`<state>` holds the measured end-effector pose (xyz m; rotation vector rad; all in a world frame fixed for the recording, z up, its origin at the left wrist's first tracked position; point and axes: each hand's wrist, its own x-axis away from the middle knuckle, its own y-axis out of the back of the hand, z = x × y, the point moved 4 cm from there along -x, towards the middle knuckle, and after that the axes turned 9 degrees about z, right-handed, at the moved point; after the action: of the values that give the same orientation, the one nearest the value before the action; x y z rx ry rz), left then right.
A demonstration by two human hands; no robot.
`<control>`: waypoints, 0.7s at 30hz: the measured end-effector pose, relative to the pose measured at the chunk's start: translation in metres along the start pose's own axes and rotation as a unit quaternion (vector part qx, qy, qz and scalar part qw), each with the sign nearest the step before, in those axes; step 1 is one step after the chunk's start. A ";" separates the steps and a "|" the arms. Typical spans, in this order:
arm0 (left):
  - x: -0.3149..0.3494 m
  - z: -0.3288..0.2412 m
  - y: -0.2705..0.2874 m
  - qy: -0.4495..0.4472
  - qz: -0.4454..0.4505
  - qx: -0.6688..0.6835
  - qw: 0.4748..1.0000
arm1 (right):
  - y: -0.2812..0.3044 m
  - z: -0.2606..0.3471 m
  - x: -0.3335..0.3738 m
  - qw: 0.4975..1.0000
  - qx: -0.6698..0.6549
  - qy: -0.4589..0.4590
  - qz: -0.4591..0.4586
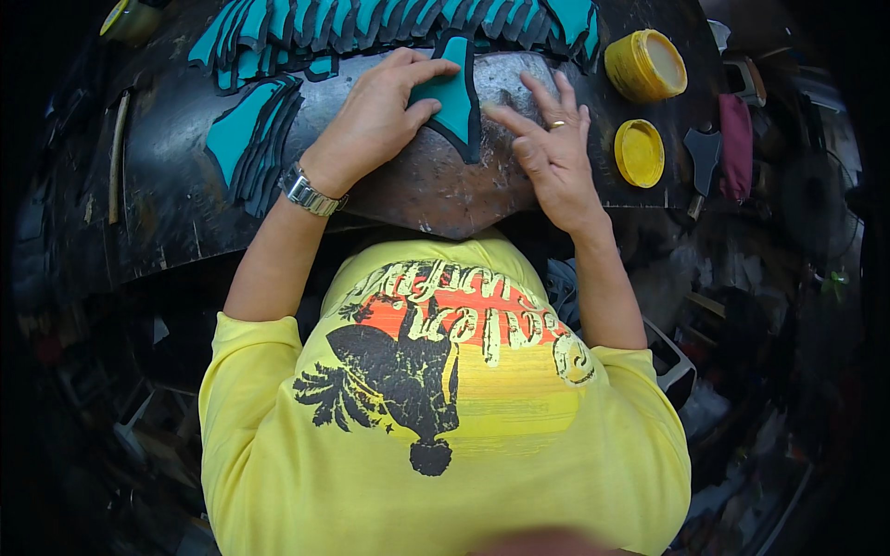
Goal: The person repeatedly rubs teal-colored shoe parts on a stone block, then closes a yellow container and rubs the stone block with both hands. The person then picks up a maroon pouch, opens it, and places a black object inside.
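A teal cut piece with black edging (452, 104) lies on a worn, rounded metal surface (436, 199) in front of me. My left hand (371, 116), with a watch on its wrist, holds the piece down, its index finger across the upper part and its thumb on the left edge. Just right of the piece, my right hand (561, 162) hovers with fingers spread and nothing in them; its index fingertip comes close to the black edge. A fanned stack of similar teal and black pieces (248, 144) rests to the left.
Along the far side runs a long overlapping row of teal pieces (371, 20). An open yellow jar (640, 69) and a yellow lid (640, 153) sit at the right. Beyond them are a dark fan-shaped tool (702, 156) and a maroon cloth (736, 148). A thin stick (119, 157) lies far left.
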<state>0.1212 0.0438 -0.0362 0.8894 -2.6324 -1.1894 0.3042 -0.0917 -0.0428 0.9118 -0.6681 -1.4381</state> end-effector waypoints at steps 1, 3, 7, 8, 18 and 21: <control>0.000 0.001 0.000 -0.006 -0.002 -0.015 1.000 | -0.005 0.003 -0.001 0.999 0.038 0.001 0.018; -0.002 0.003 0.000 -0.017 -0.001 -0.034 0.999 | -0.014 0.010 -0.005 0.990 0.133 0.008 0.044; -0.007 0.006 -0.001 -0.031 0.008 -0.059 0.998 | -0.019 0.008 -0.016 0.974 0.224 0.007 0.033; -0.008 0.007 -0.001 -0.029 0.011 -0.070 0.997 | -0.019 0.005 -0.017 0.979 0.195 0.003 0.057; -0.010 0.004 0.001 -0.012 0.035 -0.051 0.998 | -0.002 0.010 0.005 0.982 0.075 0.074 0.158; -0.009 0.005 0.002 -0.011 0.037 -0.042 0.998 | 0.000 -0.001 -0.010 0.994 0.057 0.026 0.085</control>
<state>0.1262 0.0528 -0.0370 0.7630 -2.5871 -1.2870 0.3043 -0.0818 -0.0423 0.9550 -0.7761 -1.2314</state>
